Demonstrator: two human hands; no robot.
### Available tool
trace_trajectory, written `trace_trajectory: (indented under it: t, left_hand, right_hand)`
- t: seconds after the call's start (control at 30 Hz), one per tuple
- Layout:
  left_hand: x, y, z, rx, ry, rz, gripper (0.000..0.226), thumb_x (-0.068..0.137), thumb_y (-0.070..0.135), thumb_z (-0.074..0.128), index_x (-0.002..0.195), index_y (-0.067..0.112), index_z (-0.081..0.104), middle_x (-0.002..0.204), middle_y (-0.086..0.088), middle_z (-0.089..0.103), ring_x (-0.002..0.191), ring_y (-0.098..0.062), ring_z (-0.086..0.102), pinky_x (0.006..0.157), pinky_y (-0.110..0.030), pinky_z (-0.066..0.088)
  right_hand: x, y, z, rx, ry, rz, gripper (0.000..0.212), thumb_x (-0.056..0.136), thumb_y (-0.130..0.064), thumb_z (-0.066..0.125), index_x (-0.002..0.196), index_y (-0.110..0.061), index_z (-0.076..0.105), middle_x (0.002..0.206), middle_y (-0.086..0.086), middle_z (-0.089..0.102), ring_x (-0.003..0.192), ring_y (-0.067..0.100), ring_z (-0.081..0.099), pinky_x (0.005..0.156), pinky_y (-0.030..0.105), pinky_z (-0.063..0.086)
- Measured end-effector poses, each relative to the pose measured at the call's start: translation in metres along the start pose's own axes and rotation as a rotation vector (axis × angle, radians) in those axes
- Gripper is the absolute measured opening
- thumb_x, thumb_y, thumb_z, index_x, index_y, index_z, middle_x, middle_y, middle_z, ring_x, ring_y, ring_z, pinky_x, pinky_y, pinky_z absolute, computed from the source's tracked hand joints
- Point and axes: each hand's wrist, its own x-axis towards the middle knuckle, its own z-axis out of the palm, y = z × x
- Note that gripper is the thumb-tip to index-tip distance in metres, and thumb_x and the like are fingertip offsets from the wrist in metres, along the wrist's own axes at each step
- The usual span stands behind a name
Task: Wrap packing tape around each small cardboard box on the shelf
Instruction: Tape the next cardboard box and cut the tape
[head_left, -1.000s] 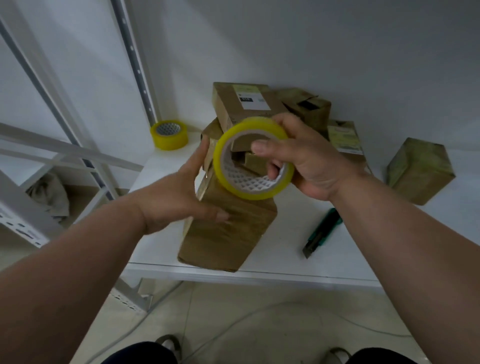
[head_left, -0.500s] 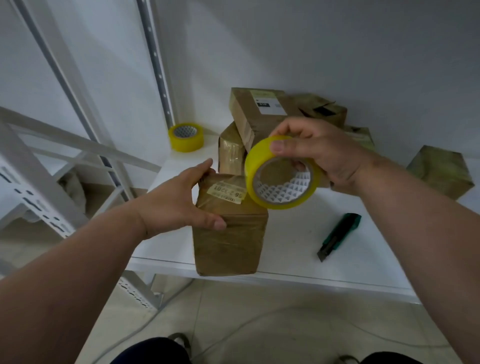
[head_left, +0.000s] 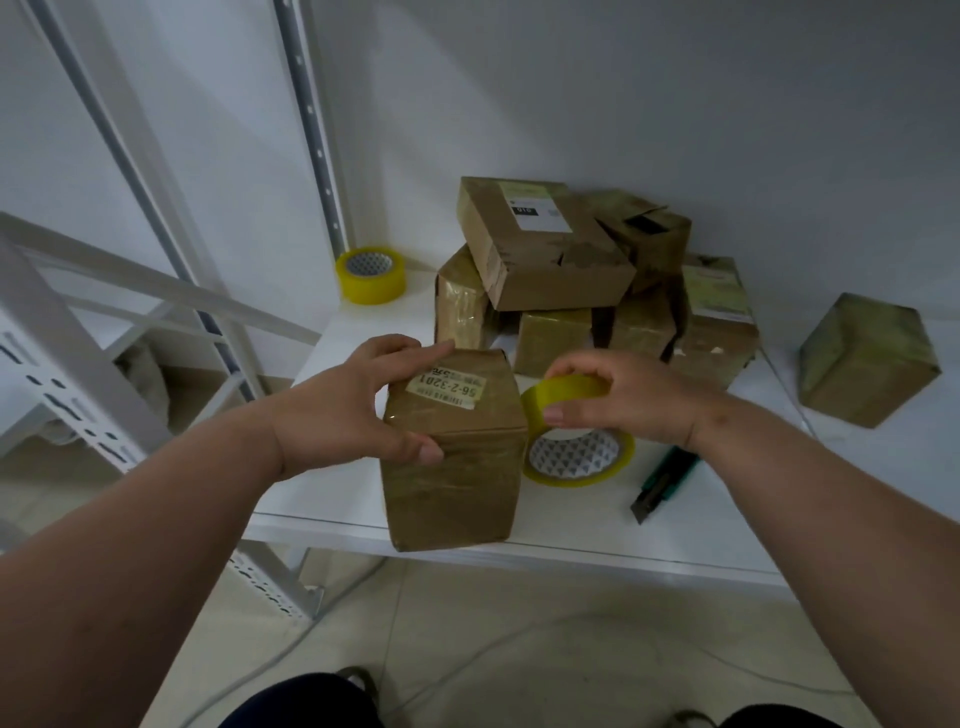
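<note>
A small brown cardboard box (head_left: 457, 467) with a label on top stands upright at the front edge of the white shelf (head_left: 571, 545). My left hand (head_left: 353, 410) grips its upper left side, thumb on the front face, fingers over the top. My right hand (head_left: 623, 400) holds a yellow roll of packing tape (head_left: 576, 452) against the box's right side, thumb and fingers pinching the rim. A pile of several small boxes (head_left: 545, 249) lies behind.
A second yellow tape roll (head_left: 370, 274) sits at the shelf's back left by the upright post. A green utility knife (head_left: 665, 483) lies right of the held roll. One taped box (head_left: 867, 358) stands apart at the right. Floor and cables lie below.
The box has been turned upright and set squarely at the shelf edge. My right hand brought the tape roll down from above the box to its right side.
</note>
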Motion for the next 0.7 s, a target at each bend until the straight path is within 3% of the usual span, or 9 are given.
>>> trace_trajectory:
  t: [0.13,0.2,0.27,0.33,0.4,0.47,0.57,0.7]
  left_hand:
    - [0.018,0.018,0.000,0.521,-0.084,-0.083,0.123,0.061,0.063,0.079,0.150,0.048,-0.005,0.151,0.014,0.008,0.135,-0.020,0.031,0.108,-0.033,0.036]
    - [0.027,0.026,0.011,0.751,-0.085,-0.122,0.131,0.054,0.079,0.070,0.146,0.048,-0.018,0.158,0.009,-0.005,0.145,-0.028,0.014,0.114,-0.046,0.030]
    - [0.031,0.027,0.018,0.808,-0.066,-0.110,0.129,0.053,0.085,0.063,0.144,0.050,-0.020,0.159,0.009,-0.009,0.146,-0.031,0.004,0.115,-0.051,0.026]
    - [0.030,0.020,0.017,0.764,-0.023,-0.065,0.123,0.055,0.086,0.060,0.146,0.051,-0.016,0.156,0.010,0.001,0.143,-0.030,0.010,0.114,-0.047,0.026]
    - [0.024,0.011,0.014,0.662,0.050,-0.027,0.119,0.056,0.084,0.061,0.148,0.050,-0.007,0.151,0.011,0.009,0.138,-0.026,0.015,0.113,-0.041,0.024]
    - [0.018,0.002,0.014,0.524,0.133,0.008,0.117,0.056,0.081,0.065,0.150,0.048,0.004,0.148,0.014,0.014,0.137,-0.021,0.018,0.113,-0.036,0.023]
    - [0.010,-0.005,0.018,0.289,0.210,0.034,0.118,0.051,0.081,0.070,0.150,0.047,0.015,0.141,0.020,0.020,0.132,-0.012,0.029,0.111,-0.031,0.031]
    - [0.007,-0.011,0.031,-0.138,0.304,0.031,0.111,0.049,0.080,0.068,0.146,0.054,0.020,0.133,0.027,0.027,0.119,-0.003,0.043,0.096,-0.028,0.047]
  right_hand:
    - [0.000,0.000,0.010,0.068,0.076,-0.028,0.034,0.074,-0.051,0.074,0.105,-0.045,0.062,0.104,-0.022,0.058,0.092,-0.003,0.054,0.067,0.017,0.042]
    - [0.000,-0.004,0.011,0.022,0.067,-0.044,0.039,0.073,-0.054,0.073,0.109,-0.045,0.061,0.102,-0.027,0.053,0.091,-0.006,0.051,0.068,0.016,0.040]
    - [-0.002,-0.006,0.009,-0.008,0.045,-0.040,0.048,0.070,-0.055,0.076,0.114,-0.046,0.059,0.102,-0.029,0.049,0.090,-0.007,0.049,0.069,0.016,0.041]
    - [-0.008,-0.004,0.006,0.128,-0.025,-0.006,0.061,0.064,-0.047,0.082,0.120,-0.042,0.058,0.112,-0.024,0.053,0.098,-0.001,0.054,0.076,0.020,0.048]
    - [-0.013,0.007,0.004,0.388,-0.102,0.030,0.067,0.064,-0.022,0.084,0.125,-0.032,0.056,0.124,-0.005,0.057,0.110,0.015,0.058,0.091,0.033,0.052]
    - [-0.016,0.017,0.006,0.574,-0.110,0.051,0.062,0.070,0.003,0.074,0.125,-0.018,0.055,0.126,0.013,0.057,0.115,0.028,0.057,0.096,0.039,0.049]
    - [-0.015,0.023,0.010,0.825,-0.063,0.034,0.065,0.066,0.002,0.067,0.129,-0.002,0.052,0.120,0.019,0.062,0.115,0.034,0.058,0.096,0.040,0.047]
    - [-0.007,0.003,-0.001,1.215,0.008,-0.127,0.063,0.076,-0.002,0.063,0.137,0.001,0.044,0.125,0.021,0.057,0.117,0.034,0.057,0.104,0.047,0.044]
